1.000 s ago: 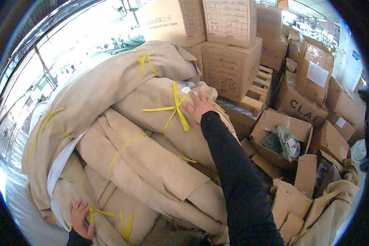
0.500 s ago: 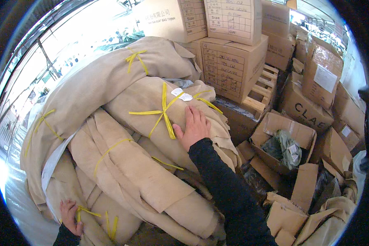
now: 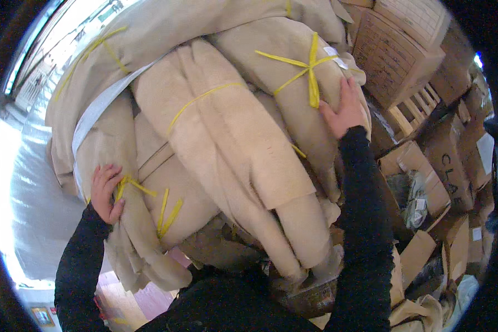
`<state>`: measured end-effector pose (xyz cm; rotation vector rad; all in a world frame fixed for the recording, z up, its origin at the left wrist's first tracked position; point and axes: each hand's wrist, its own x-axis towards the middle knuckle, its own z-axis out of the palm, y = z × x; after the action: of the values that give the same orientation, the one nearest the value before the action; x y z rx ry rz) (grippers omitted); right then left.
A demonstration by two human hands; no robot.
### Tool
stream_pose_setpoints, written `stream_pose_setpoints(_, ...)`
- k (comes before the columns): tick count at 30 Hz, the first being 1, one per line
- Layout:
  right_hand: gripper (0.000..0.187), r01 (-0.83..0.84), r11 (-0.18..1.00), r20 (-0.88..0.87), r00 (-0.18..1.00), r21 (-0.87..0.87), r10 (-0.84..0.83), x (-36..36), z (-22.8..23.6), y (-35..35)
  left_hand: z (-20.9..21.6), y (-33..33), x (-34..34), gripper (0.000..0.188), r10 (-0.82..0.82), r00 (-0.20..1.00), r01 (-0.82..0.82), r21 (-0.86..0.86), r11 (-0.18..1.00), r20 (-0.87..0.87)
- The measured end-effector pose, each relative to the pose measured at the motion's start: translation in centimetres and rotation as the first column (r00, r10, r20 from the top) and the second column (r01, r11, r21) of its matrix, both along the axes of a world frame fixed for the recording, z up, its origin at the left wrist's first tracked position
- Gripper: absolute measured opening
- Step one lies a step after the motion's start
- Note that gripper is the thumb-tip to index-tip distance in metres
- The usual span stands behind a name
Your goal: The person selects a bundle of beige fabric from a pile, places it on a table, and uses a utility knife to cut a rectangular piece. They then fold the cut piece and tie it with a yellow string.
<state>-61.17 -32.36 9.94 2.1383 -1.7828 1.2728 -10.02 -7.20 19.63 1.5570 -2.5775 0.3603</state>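
Several beige cloth rolls lie heaped in front of me, bound with yellow strips. My right hand rests with parted fingers on the upper right roll, beside a yellow tie with loose ends and a white label. My left hand lies, thumb apart, on the roll at the left, next to a knotted yellow strip. Between my hands a wide roll slopes toward me, with a yellow band around it. A large roll arches over the back of the heap.
Cardboard cartons are stacked at the right back beside a wooden pallet. Nearer, an open carton holds a plastic-wrapped green bundle. Silvery sheeting hangs along the left. Torn cardboard lies at lower right.
My view has tipped down and shifted, bringing my torso and both forearms into sight. My right hand stays on the same roll by the tie; my left remains beside its knotted strip.
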Motion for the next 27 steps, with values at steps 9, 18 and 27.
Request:
stream_pose_setpoints(9,0.060,-0.714,0.433,0.716,0.670,0.550,0.196,1.5,-4.6,14.9,-0.7,0.9,1.2,0.058,0.188,0.912,-0.329,-0.374,0.867,-0.365)
stream_pose_setpoints(18,0.051,-0.258,0.666,0.358,0.934,0.700,-0.014,3.0,-6.1,17.9,-2.8,-0.2,3.8,0.055,-0.290,0.104,-0.488,-0.303,0.819,-0.951)
stream_pose_setpoints(27,0.060,-0.442,0.531,-0.124,0.673,0.723,0.729,16.7,10.5,25.2,-3.9,-1.2,4.7,0.045,-0.057,0.283,-0.430,-0.180,0.885,-0.957)
